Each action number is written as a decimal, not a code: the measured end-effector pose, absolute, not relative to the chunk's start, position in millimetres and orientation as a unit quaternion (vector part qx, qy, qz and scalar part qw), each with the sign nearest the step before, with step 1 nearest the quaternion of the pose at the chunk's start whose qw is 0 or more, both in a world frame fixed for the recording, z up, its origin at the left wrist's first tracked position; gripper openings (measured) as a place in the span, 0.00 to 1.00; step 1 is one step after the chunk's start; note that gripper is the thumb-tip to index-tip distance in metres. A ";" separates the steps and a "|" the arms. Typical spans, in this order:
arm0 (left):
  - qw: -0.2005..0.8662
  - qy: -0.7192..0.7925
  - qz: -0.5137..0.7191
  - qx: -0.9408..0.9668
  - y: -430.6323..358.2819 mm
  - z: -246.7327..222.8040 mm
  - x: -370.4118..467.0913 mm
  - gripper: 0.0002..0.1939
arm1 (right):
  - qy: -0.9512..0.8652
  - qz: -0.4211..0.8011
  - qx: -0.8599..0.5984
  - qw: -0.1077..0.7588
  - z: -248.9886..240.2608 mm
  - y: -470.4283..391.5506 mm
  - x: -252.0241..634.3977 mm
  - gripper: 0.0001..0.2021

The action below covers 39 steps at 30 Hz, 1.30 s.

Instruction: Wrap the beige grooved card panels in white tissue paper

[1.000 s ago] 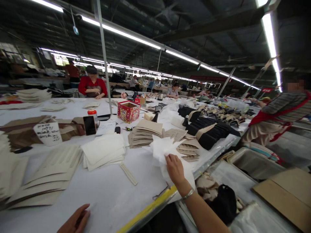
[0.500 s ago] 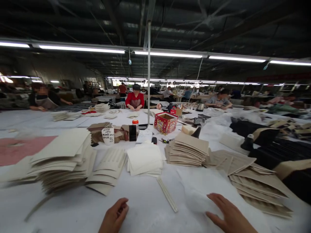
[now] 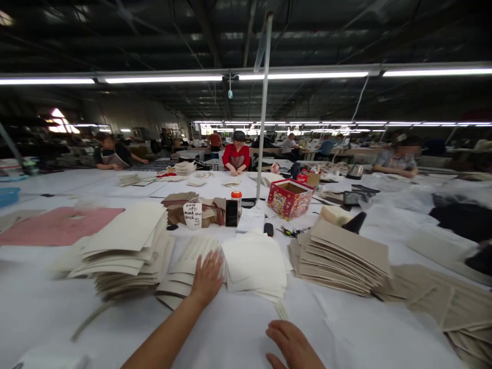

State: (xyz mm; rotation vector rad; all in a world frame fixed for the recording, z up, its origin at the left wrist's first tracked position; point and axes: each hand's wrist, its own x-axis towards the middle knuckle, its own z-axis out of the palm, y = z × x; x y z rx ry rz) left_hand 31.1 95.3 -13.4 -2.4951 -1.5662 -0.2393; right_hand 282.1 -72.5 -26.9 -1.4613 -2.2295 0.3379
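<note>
My left hand (image 3: 208,277) lies with fingers spread over the right side of a small fanned stack of cream fabric pieces (image 3: 177,281). To its right is a pile of white sheets (image 3: 253,262), close to the fingers but not in them. Low in the view my right hand (image 3: 294,344) hovers over the white table with thumb and fingers apart, holding nothing. Just beyond its fingertips shows the end of a narrow pale strip (image 3: 282,310); the rest of the strip is hidden behind the hand.
A tall cream stack (image 3: 126,246) stands on the left and a beige stack (image 3: 342,256) on the right. Behind are a phone (image 3: 231,213), a red box (image 3: 290,199), small scissors (image 3: 288,231) and a metal pole (image 3: 263,113). A co-worker in red (image 3: 236,156) sits opposite.
My left hand has reached forward from the table's near side onto the small cream stack. My right hand has moved left, over the narrow strip. The view has turned slightly left.
</note>
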 end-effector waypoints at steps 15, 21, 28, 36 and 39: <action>0.062 -0.505 -0.016 -0.861 116.3 22.0 -40.7 0.15 | -0.773 0.228 -0.529 0.265 -8.9 -48.1 250.8 0.12; 0.080 -0.410 -0.164 -0.893 28.4 30.5 -51.0 0.17 | -0.626 0.412 -0.552 0.364 -21.6 -68.1 262.6 0.14; -0.015 -0.203 -0.118 -0.972 -99.6 -26.8 -56.3 0.26 | -0.417 0.516 -0.639 0.388 -30.3 -79.8 268.2 0.20; 0.021 -0.270 -0.190 -0.944 -83.1 -47.0 -40.2 0.22 | -0.708 0.187 -0.645 0.216 -25.6 -120.2 243.1 0.12; 0.075 -0.300 -0.186 -0.932 -74.9 -56.1 -25.2 0.29 | -0.715 0.171 -0.654 0.180 -23.1 -132.6 234.5 0.10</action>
